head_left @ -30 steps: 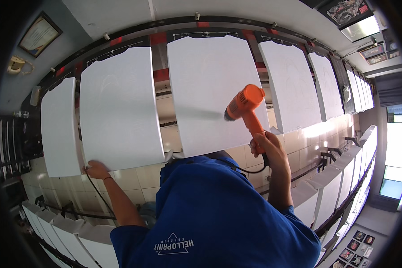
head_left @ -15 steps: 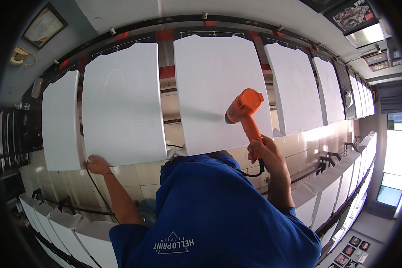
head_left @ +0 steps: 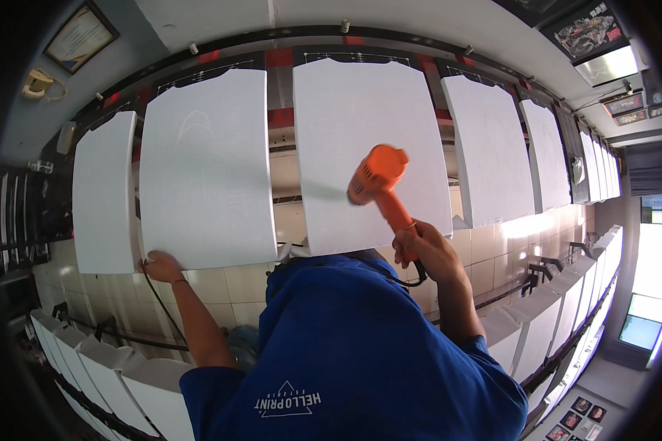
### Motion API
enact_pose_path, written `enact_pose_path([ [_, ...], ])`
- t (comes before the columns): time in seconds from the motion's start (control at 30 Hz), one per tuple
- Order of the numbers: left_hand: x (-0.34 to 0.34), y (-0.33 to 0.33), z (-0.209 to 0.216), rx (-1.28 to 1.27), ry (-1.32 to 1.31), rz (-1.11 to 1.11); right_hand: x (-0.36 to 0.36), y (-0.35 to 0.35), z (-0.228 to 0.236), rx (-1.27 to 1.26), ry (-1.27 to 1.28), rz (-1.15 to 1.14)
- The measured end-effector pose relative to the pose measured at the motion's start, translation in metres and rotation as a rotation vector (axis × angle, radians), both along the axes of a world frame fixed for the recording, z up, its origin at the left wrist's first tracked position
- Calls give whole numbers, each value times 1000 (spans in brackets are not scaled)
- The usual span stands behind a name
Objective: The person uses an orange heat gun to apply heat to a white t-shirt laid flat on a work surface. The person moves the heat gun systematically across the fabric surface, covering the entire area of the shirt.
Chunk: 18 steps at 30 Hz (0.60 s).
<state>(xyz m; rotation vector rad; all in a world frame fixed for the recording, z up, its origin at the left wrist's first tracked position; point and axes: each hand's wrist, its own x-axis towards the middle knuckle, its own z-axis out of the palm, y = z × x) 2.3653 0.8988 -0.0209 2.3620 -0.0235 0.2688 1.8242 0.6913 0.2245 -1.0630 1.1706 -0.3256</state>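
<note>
Row of white sheets on dark boards; middle sheet straight ahead of the person, wide left sheet next to it, narrow sheet beyond that on the left. Blue shirt close to the middle sheet's near edge. Right forearm goes up and forward, elbow out to the side, wrist angled in toward the middle. Left forearm reaches out to the left, lower than the right one in view. Orange heat gun is over the middle sheet, body tilted, nozzle aimed leftward; can't tell the gap to the sheet. Right hand wraps the gun's grip, fingers closed around it. Left hand at the wide left sheet's near left corner, fingers pinched on a black cord; contact with the sheet unclear.
</note>
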Motion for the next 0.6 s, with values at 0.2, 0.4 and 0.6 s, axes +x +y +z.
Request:
enact_pose_path([
  [0.2, -17, -11, 21, -17, 18, -15, 1, -2, -2, 37, -90, 33],
  [0.4, -11, -10, 11, 1, 0, -6, 6, -8, -2, 77, -50, 160],
  [0.6, 0, 4, 1, -38, 38, -59, 13, -23, 0, 98, -105, 141],
])
